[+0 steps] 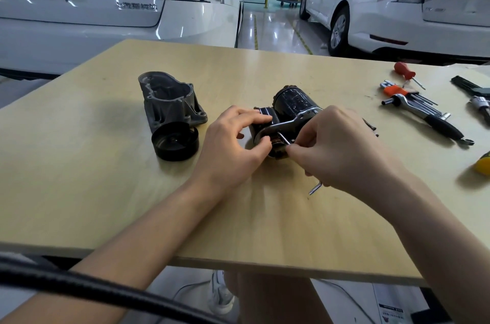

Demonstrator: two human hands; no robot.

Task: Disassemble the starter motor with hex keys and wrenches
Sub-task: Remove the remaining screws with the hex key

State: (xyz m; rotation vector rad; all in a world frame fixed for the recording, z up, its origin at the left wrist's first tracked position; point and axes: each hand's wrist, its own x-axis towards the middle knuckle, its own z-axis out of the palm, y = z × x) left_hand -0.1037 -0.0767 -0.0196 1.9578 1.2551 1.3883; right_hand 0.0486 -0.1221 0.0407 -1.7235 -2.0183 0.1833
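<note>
Plywood table (265, 217), starter motor (294, 106) mid-top. Left hand (236, 148) grips motor's near end. Right hand (336, 148) pinches hex key (316, 188) set into end plate. Detached housing (169, 101), black cap (175, 142) left.

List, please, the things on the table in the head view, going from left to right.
Black round cap → grey housing → left hand → starter motor → right hand holding a hex key → ratchet wrench → yellow object.
</note>
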